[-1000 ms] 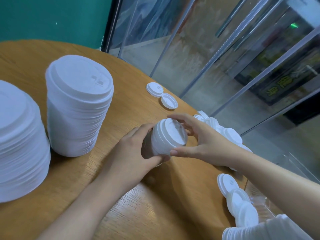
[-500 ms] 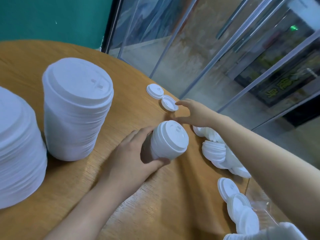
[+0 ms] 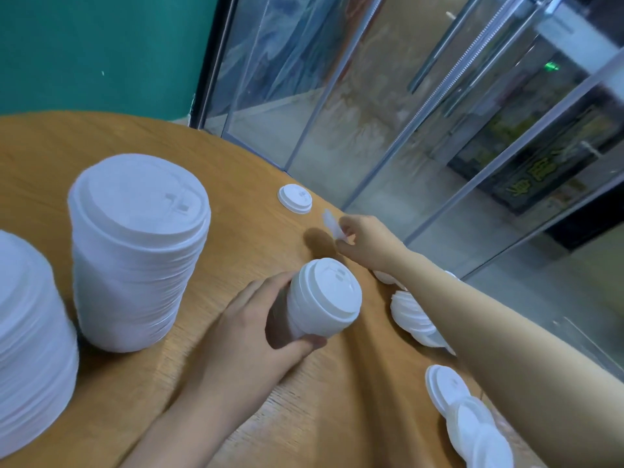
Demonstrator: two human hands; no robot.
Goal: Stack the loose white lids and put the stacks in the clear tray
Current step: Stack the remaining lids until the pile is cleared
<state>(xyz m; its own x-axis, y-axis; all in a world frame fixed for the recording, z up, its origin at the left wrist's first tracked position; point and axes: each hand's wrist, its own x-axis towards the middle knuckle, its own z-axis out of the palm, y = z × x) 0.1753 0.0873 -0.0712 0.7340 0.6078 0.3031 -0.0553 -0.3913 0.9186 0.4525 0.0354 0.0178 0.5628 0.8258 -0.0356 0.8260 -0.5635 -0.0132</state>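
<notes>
My left hand (image 3: 256,329) grips a small stack of white lids (image 3: 322,298), tilted, just above the round wooden table (image 3: 236,204). Beyond it, my right hand (image 3: 363,239) pinches a single white lid (image 3: 331,226) lifted on edge off the table. One more loose lid (image 3: 294,198) lies flat near the far table edge. A heap of loose lids (image 3: 413,315) lies under my right forearm, and several more lids (image 3: 466,420) lie at the lower right. The clear tray is barely visible at the right edge, its outline unclear.
Two tall stacks of larger white lids stand on the left: one (image 3: 135,255) in the middle left, another (image 3: 30,332) at the frame's left edge. Glass panels (image 3: 371,96) and metal rails rise just past the table's far edge.
My right hand left the small stack, reached toward the far edge and picked up one of the two loose lids there. My left hand kept holding the stack.
</notes>
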